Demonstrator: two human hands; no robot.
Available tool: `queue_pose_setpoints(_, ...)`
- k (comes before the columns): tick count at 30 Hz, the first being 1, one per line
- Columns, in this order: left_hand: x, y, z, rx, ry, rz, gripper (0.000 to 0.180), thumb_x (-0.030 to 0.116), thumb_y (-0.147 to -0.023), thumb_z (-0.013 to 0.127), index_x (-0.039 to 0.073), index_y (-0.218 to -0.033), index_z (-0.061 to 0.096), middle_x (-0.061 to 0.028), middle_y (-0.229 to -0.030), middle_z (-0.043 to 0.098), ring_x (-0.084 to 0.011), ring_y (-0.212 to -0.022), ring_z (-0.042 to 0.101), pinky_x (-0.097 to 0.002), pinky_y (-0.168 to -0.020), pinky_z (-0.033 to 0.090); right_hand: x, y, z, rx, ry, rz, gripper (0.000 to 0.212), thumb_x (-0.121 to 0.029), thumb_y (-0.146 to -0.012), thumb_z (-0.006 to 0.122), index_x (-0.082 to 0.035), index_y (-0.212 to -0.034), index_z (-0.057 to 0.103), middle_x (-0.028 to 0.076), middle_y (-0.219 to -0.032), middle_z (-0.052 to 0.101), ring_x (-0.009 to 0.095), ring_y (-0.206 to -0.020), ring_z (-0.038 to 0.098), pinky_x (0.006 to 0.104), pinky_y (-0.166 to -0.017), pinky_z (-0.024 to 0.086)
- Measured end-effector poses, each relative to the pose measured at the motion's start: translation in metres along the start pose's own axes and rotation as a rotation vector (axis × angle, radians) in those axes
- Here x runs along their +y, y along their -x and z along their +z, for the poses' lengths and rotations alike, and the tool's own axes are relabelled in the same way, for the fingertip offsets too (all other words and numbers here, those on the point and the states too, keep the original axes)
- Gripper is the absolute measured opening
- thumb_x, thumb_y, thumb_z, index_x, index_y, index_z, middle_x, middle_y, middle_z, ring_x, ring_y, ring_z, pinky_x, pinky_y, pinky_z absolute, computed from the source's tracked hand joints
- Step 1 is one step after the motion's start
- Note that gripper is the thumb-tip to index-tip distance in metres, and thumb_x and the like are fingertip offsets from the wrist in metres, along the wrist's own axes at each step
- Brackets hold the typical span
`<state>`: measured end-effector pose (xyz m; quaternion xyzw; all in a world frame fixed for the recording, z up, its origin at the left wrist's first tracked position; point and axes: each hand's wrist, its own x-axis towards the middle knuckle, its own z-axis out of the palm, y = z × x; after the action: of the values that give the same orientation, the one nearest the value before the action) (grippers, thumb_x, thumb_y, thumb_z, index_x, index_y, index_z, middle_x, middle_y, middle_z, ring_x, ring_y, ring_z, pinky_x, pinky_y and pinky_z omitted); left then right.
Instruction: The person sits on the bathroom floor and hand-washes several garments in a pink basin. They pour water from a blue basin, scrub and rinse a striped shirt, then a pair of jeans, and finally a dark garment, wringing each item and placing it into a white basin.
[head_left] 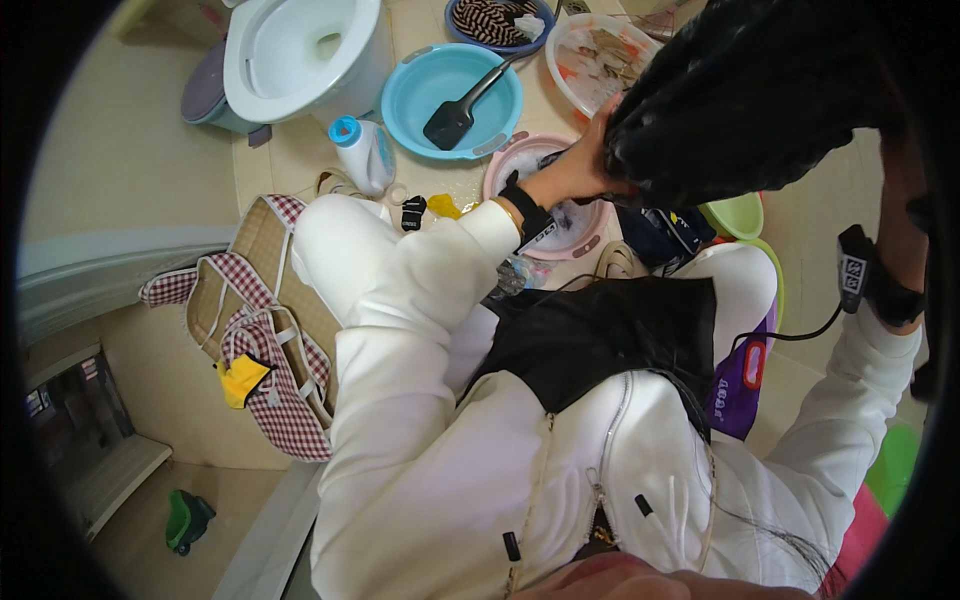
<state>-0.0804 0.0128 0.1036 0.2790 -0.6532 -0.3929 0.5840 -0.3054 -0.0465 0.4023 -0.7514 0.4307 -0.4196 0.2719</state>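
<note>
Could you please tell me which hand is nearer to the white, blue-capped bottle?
The left hand, to the right of the bottle; the right hand is much farther right.

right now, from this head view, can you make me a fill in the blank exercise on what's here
1. The left hand grips a bundle coloured ____.
2. The dark paddle-shaped thing lies in a basin that is light ____.
3. Apart from its cap, the bottle near the toilet is mostly ____.
4. The small thing on the checked cloth is mainly ____.

Missing words: black; blue; white; yellow.
</note>
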Motion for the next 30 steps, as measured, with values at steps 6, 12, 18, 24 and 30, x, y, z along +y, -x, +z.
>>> queue_pose_setpoints(6,0.0,0.003,0.001,0.126,0.044,-0.121,0.084,0.01,-0.077,0.075,0.003,-0.142,0.023,-0.0176,-0.134,0.048,-0.027,-0.128,0.044,-0.0372,-0.107,0.035,0.005,0.009,0.021,0.237,0.336,-0.216,0.027,-0.019,-0.083,0.071,-0.006,-0.106,0.069,0.007,-0.095,0.069,0.019,-0.087,0.065,0.0305,-0.082,0.05)
queue_pose_setpoints(12,-0.117,0.095,0.009,0.127,-0.251,-0.367,0.072,0.005,-0.082,0.064,0.001,-0.142,0.024,-0.023,-0.135,0.047,-0.0305,-0.126,0.046,-0.0366,-0.105,0.036,0.062,0.033,0.115,-0.283,-0.245,0.204,0.036,-0.019,-0.073,0.08,-0.007,-0.105,0.07,0.004,-0.095,0.069,0.015,-0.09,0.063,0.0293,-0.084,0.048)
queue_pose_setpoints(18,-0.161,0.166,0.028,0.368,-0.387,-1.195,0.097,0.004,-0.077,0.064,0.008,-0.15,0.001,-0.0321,-0.139,0.031,-0.0524,-0.125,0.037,-0.05,-0.103,0.035,0.212,0.103,0.219,-0.426,-0.324,0.654,0.038,-0.009,-0.074,0.078,-0.003,-0.11,0.065,0.005,-0.101,0.068,0.016,-0.092,0.061,0.0304,-0.085,0.048)
queue_pose_setpoints(24,-0.127,0.155,0.031,-0.134,-0.87,-1.122,0.109,0.033,-0.067,0.083,0.022,-0.151,0.015,-0.0176,-0.156,-0.003,-0.0418,-0.143,0.004,-0.0625,-0.109,0.011,0.335,0.187,0.298,-0.473,-0.048,0.418,0.067,-0.033,-0.076,0.076,-0.018,-0.135,0.049,0.025,-0.137,0.041,0.037,-0.126,0.042,0.0433,-0.105,0.033)
queue_pose_setpoints(30,-0.135,0.164,0.035,-0.306,-0.931,-1.22,0.106,0.044,-0.058,0.087,0.018,-0.145,0.033,-0.0158,-0.157,-0.005,-0.0403,-0.143,0.002,-0.0597,-0.111,0.005,0.36,0.231,0.332,-0.609,0.38,0.433,0.078,-0.037,-0.075,0.075,-0.034,-0.143,0.037,0.023,-0.154,0.004,0.057,-0.133,0.017,0.0598,-0.11,0.019)
